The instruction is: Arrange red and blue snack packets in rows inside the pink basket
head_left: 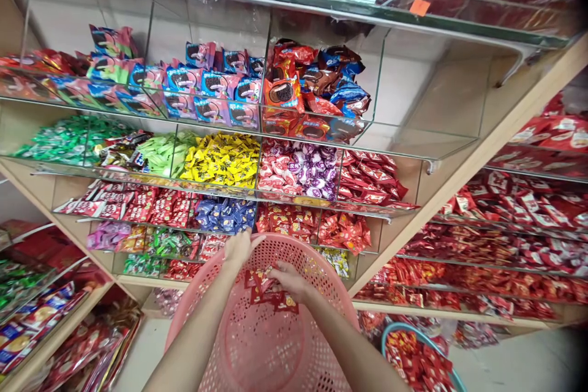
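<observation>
A large pink perforated basket [331, 269] fills the lower middle of the head view. My left hand [239, 250] is at its far rim, fingers curled over or near the edge. Inside the basket's opening, my right hand [290, 280] is closed on several small red candy packets [261, 286], which spread out to the left of and below its fingers. The basket's bottom shows no other items. Just beyond the rim, red packets with orange pictures [289, 220] and blue-wrapped candies [225, 214] lie in shelf compartments.
Glass-fronted shelves hold yellow candies [223, 159], green candies [73, 138] and wrapped cookies [211, 82]. A wooden upright [459, 171] slants at the right. On the floor at the lower right stands a blue-rimmed basket [392, 327] with red packets. More shelves flank both sides.
</observation>
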